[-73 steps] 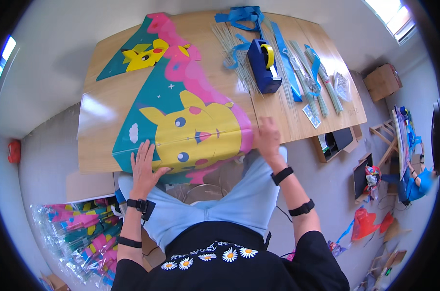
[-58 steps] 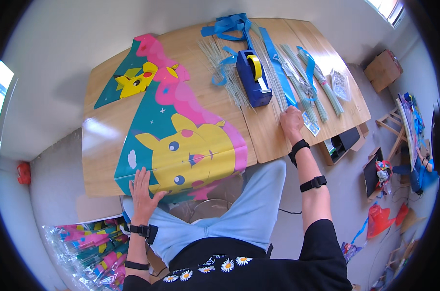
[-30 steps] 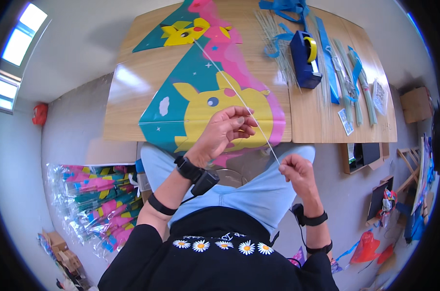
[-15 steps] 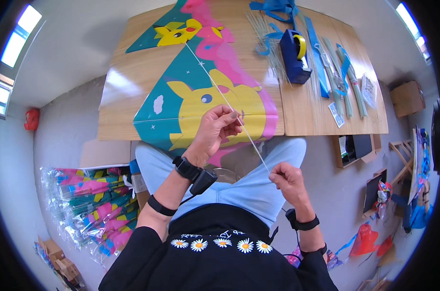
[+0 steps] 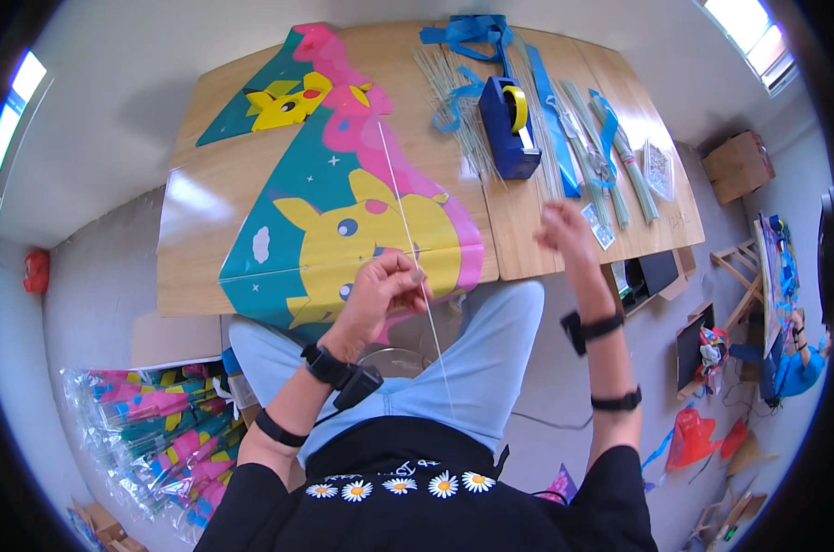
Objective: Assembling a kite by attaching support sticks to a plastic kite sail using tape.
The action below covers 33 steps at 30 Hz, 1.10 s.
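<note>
My left hand (image 5: pixel 385 290) is closed in a pinch on a thin white rod (image 5: pixel 397 189). The rod slants from above the kite down over my lap. Beneath it a teal, pink and yellow kite sail (image 5: pixel 279 221) with a cartoon face lies on the table, its near part reaching the front edge. My right hand (image 5: pixel 566 237) is raised at the table's front edge, apart from the rod. Its fingers are curled and slightly blurred, and anything in them is hidden. Near it lies a small white-and-blue card (image 5: pixel 598 225).
Behind my right hand stands a blue tape dispenser (image 5: pixel 511 138) with yellow tape. Thin rods (image 5: pixel 593 152), blue ribbon (image 5: pixel 479 35) and a clear box (image 5: pixel 658 170) lie around it. Another kite sail (image 5: pixel 237 115) lies far left. Wrapped kites (image 5: pixel 159 432) fill the floor at left; a person (image 5: pixel 799 368) is far right.
My right hand has let go of the rod's lower end and moved up to the table edge. My left hand still holds the rod, which now stands more upright. The view has shifted.
</note>
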### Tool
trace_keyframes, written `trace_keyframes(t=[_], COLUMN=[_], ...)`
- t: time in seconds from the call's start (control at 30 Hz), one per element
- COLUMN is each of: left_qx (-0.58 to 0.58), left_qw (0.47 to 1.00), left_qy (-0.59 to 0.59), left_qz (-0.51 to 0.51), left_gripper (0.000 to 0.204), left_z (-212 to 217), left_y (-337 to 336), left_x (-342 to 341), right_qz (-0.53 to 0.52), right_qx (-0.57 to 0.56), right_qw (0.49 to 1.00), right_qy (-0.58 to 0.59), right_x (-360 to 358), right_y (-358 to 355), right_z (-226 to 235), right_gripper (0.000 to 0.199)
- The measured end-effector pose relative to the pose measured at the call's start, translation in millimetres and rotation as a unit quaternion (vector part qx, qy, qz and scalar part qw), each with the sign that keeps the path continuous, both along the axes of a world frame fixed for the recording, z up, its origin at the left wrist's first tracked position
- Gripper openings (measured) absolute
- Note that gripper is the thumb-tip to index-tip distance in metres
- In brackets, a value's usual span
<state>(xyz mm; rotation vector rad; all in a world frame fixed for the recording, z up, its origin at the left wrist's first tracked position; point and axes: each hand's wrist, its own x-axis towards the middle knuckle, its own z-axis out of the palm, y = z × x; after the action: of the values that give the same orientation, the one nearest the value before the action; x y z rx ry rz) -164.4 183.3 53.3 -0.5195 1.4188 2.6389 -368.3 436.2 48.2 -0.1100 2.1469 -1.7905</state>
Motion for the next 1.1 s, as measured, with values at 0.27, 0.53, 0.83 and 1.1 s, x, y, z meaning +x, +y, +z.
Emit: trace_keyframes(t=[0.27, 0.53, 0.83, 1.1], left_qx=[-0.023, -0.014, -0.026, 0.019], left_qw=[0.999, 0.999, 0.999, 0.999], left_qy=[-0.015, -0.024, -0.023, -0.028], left_qz=[-0.023, -0.03, -0.031, -0.024], left_gripper=[0.009, 0.009, 0.009, 0.007], left_z=[5, 0, 1, -13], left_y=[6, 11, 34, 87], left_x=[12, 5, -17, -73], right_qz=[-0.047, -0.013, 0.01, 0.021], right_qx=[0.008, 0.026, -0.066, -0.015], right_qw=[0.995, 0.994, 0.995, 1.0], right_qy=[-0.093, -0.106, -0.079, -0.018], right_x=[-121, -126, -106, 86], right_y=[-55, -61, -34, 67], right_z=[19, 20, 21, 100], right_gripper=[0.034, 0.022, 0.009, 0.017])
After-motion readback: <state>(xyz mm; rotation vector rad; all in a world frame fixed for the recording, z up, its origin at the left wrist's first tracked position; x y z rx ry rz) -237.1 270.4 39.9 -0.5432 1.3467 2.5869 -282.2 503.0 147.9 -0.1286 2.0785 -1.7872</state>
